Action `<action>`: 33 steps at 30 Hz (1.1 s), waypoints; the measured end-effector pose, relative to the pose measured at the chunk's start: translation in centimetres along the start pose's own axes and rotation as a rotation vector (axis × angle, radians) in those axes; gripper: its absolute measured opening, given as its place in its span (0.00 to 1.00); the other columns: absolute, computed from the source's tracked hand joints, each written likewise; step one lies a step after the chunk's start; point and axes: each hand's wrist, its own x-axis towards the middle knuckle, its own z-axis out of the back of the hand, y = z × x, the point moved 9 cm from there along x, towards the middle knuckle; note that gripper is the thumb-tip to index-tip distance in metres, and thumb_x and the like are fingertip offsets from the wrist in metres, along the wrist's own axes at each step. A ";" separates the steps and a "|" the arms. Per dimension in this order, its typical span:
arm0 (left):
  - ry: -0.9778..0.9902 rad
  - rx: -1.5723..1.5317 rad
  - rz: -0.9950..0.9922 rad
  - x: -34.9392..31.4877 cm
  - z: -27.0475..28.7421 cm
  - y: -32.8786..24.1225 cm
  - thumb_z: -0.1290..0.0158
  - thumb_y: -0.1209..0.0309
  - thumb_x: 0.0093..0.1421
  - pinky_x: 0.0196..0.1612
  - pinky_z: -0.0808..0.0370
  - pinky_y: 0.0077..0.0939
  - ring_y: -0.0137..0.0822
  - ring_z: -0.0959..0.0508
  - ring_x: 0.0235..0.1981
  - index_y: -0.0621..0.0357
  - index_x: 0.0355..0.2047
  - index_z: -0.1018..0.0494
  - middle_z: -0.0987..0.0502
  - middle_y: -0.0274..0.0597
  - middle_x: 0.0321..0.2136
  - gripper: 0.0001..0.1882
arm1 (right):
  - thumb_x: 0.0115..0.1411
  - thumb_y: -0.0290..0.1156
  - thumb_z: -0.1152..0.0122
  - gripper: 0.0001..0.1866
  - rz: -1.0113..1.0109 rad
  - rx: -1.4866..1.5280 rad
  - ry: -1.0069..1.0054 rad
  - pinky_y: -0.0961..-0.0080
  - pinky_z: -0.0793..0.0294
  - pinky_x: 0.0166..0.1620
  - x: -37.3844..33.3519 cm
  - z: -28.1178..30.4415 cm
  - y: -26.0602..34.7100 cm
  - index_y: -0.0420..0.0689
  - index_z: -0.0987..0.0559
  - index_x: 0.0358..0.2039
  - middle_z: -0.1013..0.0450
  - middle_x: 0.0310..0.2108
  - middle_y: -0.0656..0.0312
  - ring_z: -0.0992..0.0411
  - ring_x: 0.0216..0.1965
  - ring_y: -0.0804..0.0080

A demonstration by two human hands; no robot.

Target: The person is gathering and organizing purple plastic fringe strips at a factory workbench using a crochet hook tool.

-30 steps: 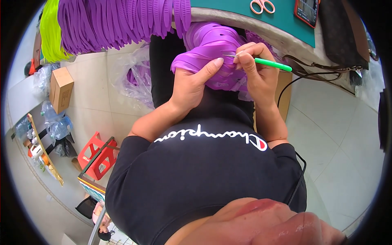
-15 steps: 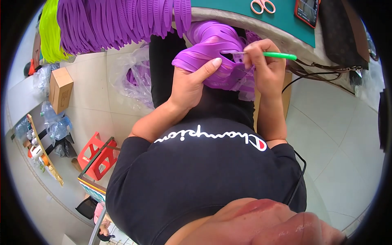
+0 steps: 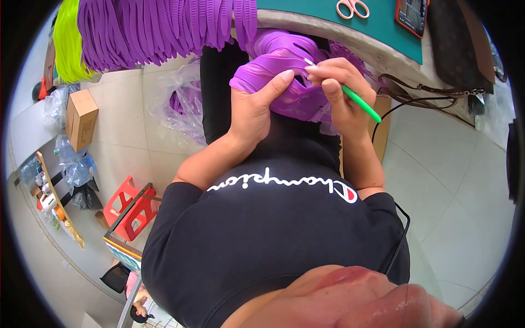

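"Hands first: what is being held?"

"Purple slitted material (image 3: 284, 101) is being pinched by the left hand (image 3: 252, 112) over the lap, beside the table (image 3: 355, 41). A green-handled tool (image 3: 362, 104) is being gripped in the right hand (image 3: 347, 98), its metal tip being held close to the material; whether they are touching cannot be told."

"What could be going wrong from here?"

"Should too much force be applied, or the tip be slipping, the material could be torn or the nearby left thumb pricked."

"Is any writing being shown?"

"White script and a red-and-white emblem are being displayed across the black shirt (image 3: 273, 229); the phone's (image 3: 411, 19) screen text cannot be read."
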 end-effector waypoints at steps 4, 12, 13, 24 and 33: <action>-0.014 -0.015 -0.011 0.1 0.4 0.2 0.46 0.78 0.58 0.41 0.25 0.21 0.26 0.22 0.34 0.65 0.38 0.24 0.21 0.38 0.32 0.08 | 0.64 0.38 0.45 0.17 0.046 0.012 0.056 0.78 0.31 0.31 -0.6 -0.7 -0.3 0.35 0.20 0.29 0.27 0.27 0.55 0.29 0.28 0.70; 0.006 -0.022 0.003 0.0 0.4 0.2 0.46 0.79 0.57 0.42 0.25 0.21 0.27 0.22 0.34 0.65 0.38 0.24 0.21 0.39 0.33 0.08 | 0.63 0.37 0.44 0.17 0.045 0.061 0.100 0.77 0.32 0.31 -0.4 -1.4 -0.5 0.35 0.21 0.28 0.27 0.26 0.54 0.29 0.28 0.68; 0.005 -0.016 0.004 0.0 0.4 0.2 0.45 0.79 0.57 0.42 0.25 0.21 0.28 0.22 0.34 0.66 0.38 0.24 0.21 0.39 0.32 0.08 | 0.63 0.37 0.44 0.17 0.044 0.060 0.099 0.77 0.32 0.31 -0.3 -1.3 -0.5 0.35 0.21 0.28 0.27 0.26 0.54 0.29 0.28 0.68; 0.038 0.083 -0.065 -0.2 0.6 0.2 0.46 0.80 0.57 0.44 0.27 0.21 0.27 0.22 0.35 0.67 0.39 0.24 0.20 0.40 0.33 0.09 | 0.65 0.29 0.48 0.12 -0.440 0.163 0.126 0.83 0.37 0.29 -1.4 -0.8 -5.8 0.37 0.22 0.27 0.29 0.24 0.63 0.33 0.24 0.77; 0.037 0.005 -0.040 -0.1 0.4 -0.1 0.46 0.79 0.56 0.43 0.28 0.21 0.26 0.23 0.36 0.66 0.39 0.25 0.21 0.38 0.34 0.09 | 0.58 0.20 0.39 0.14 -0.284 0.104 0.137 0.83 0.34 0.40 -0.2 -1.9 -3.5 0.44 0.37 0.26 0.28 0.32 0.60 0.35 0.33 0.80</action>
